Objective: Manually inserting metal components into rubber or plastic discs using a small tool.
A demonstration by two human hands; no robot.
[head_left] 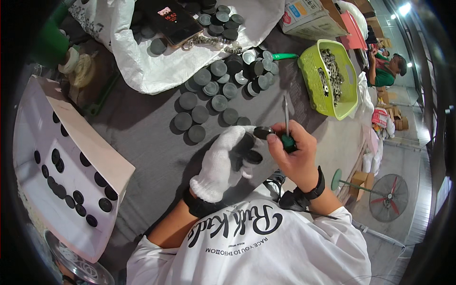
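Note:
My left hand [216, 166], in a white knitted glove, is closed around a small black round cap [253, 157]. Dark patches show on that glove's fingers; whether they are stains or more caps I cannot tell. My bare right hand [297, 154] grips the dark green handle of a screwdriver [287, 114], its shaft pointing away from me. Between the right thumb and fingertips is another black round cap [263, 132], right beside the glove. Beyond my hands, many loose grey-black round caps [200, 114] lie on the dark grey cloth [142, 111], some overlapping.
At left stands a tilted white box [95, 137] with scattered black caps. A white sack [156, 76] holds more caps and a phone [173, 19]. At right are a lime-green basket [351, 90] of small metal parts, a cardboard box [316, 23], a fan [388, 197] and another person [384, 69].

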